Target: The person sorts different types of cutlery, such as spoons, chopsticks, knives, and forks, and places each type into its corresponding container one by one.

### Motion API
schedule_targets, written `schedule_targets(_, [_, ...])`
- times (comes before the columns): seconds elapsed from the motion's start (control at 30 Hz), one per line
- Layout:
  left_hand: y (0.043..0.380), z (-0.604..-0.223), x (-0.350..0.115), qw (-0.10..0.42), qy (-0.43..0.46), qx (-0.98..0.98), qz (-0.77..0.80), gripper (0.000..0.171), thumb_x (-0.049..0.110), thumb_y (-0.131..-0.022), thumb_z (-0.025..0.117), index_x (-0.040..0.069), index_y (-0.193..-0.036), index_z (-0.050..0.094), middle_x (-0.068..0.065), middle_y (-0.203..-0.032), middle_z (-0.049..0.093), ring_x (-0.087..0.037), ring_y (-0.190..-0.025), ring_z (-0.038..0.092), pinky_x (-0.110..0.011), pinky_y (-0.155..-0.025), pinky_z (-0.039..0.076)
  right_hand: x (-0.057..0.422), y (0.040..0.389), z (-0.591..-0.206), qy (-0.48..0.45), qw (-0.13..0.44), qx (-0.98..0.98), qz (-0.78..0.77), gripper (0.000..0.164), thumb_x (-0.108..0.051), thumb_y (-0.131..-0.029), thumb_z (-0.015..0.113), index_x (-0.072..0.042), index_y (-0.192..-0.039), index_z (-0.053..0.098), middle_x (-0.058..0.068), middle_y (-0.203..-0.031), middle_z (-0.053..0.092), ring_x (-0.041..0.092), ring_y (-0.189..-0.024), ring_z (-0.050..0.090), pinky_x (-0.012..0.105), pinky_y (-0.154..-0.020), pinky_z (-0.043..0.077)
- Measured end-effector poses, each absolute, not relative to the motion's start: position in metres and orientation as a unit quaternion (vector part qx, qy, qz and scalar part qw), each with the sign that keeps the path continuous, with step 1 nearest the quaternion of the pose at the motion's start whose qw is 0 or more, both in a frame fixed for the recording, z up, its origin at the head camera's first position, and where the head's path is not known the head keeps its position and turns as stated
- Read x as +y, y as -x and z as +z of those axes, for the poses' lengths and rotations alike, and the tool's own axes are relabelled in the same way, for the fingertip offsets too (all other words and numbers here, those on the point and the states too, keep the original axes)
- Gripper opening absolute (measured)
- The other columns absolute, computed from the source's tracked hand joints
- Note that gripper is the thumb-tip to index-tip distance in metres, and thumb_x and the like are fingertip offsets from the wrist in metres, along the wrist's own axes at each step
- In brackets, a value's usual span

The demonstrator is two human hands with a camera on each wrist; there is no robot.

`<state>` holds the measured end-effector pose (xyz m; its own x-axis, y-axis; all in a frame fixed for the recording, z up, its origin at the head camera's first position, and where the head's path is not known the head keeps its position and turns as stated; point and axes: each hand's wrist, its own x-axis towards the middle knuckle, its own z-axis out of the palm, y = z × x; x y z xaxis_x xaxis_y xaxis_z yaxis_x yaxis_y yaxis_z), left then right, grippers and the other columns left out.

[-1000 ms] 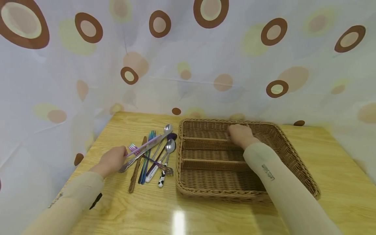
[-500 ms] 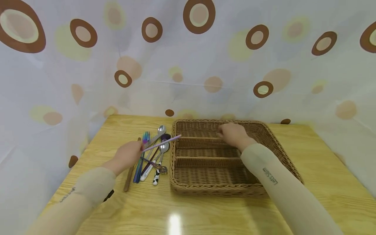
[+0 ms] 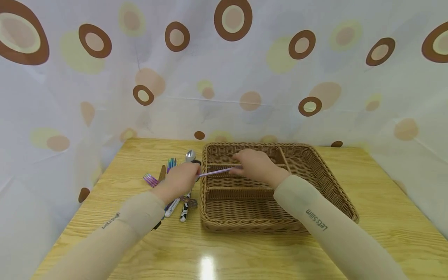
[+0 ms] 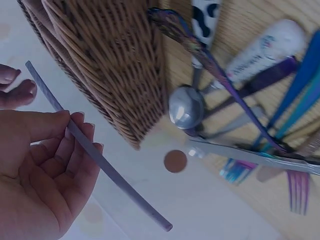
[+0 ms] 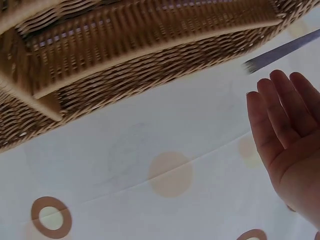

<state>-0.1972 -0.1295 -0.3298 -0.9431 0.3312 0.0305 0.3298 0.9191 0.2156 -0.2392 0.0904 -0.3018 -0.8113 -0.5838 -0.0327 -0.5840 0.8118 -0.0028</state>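
Note:
My left hand [image 3: 182,178] pinches a slim purple chopstick [image 4: 117,177] between thumb and fingers at the basket's left side. In the head view the chopstick points right, towards my right hand [image 3: 253,167], which hovers over the wicker basket [image 3: 280,225]. The right wrist view shows that hand with its fingers loosely extended, close by the chopstick's ribbed end [image 5: 255,65]. Partly hidden under my left arm lies a pile of cutlery: a silver spoon [image 3: 190,155], a purple fork [image 3: 150,179], a brown-handled piece [image 3: 162,173], a cow-print handle [image 3: 184,214] and a silver knife [image 4: 250,156].
Woven dividers [image 3: 241,189] split the basket into long compartments, with a wide one at its right. Light wooden tabletop [image 3: 245,256] surrounds the basket. A dotted cloth backdrop [image 3: 224,77] hangs behind the table.
My left hand has lifted the chopstick from the cutlery pile and carried it right to the basket's edge. My right hand has moved left over the basket. The head view has shifted slightly.

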Motion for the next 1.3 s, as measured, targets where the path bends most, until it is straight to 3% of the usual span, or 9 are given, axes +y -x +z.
schedule_targets(0.23, [0.202,-0.326,-0.104,0.002,-0.189,0.978,0.089,0.007,0.009,-0.091,0.059,0.008,-0.097,0.063,-0.004,-0.089,0.068,-0.015,-0.072,0.062,-0.03,-0.06,0.05,0.081,0.232,-0.306,0.337,-0.004,0.941,0.026,0.026,-0.03,-0.086,0.067,-0.013,-0.106,0.067,0.003,-0.1,0.067,0.017,-0.086,0.062,0.031,-0.068,0.052])
schedule_targets(0.7, [0.21,-0.322,-0.088,0.013,-0.207,0.973,0.103,0.009,0.009,-0.094,0.054,0.008,-0.096,0.062,-0.003,-0.087,0.065,-0.014,-0.069,0.056,-0.029,-0.063,0.049,0.09,0.233,-0.307,0.332,0.006,0.943,0.01,0.019,-0.022,-0.085,0.068,-0.013,-0.103,0.069,0.002,-0.097,0.068,0.016,-0.083,0.064,0.03,-0.069,0.053])
schedule_targets(0.9, [0.213,-0.321,-0.085,0.008,-0.21,0.972,0.106,0.007,0.011,-0.094,0.054,0.01,-0.094,0.061,-0.003,-0.085,0.064,-0.013,-0.068,0.055,-0.031,-0.06,0.048,0.088,0.239,-0.307,0.325,0.015,0.946,0.001,0.008,-0.021,-0.088,0.064,-0.017,-0.09,0.071,-0.002,-0.082,0.068,0.011,-0.065,0.058,0.028,-0.059,0.048])
schedule_targets(1.07, [0.215,-0.325,-0.103,0.022,-0.193,0.973,0.126,0.009,0.014,-0.092,0.057,0.01,-0.098,0.061,-0.003,-0.087,0.065,-0.014,-0.069,0.059,-0.03,-0.059,0.049,0.092,0.245,-0.308,0.32,0.021,0.947,0.0,0.008,-0.021,-0.088,0.063,-0.018,-0.09,0.071,-0.003,-0.083,0.069,0.01,-0.067,0.06,0.029,-0.061,0.05])
schedule_targets(1.3, [0.216,-0.338,-0.163,0.031,-0.133,0.98,0.142,0.016,0.016,-0.09,0.057,0.005,-0.1,0.062,-0.007,-0.094,0.066,-0.018,-0.078,0.061,-0.034,-0.065,0.05,0.108,0.263,-0.311,0.299,0.021,0.954,0.009,0.012,-0.017,-0.089,0.062,-0.015,-0.098,0.071,0.002,-0.094,0.071,0.016,-0.078,0.066,0.035,-0.068,0.054])
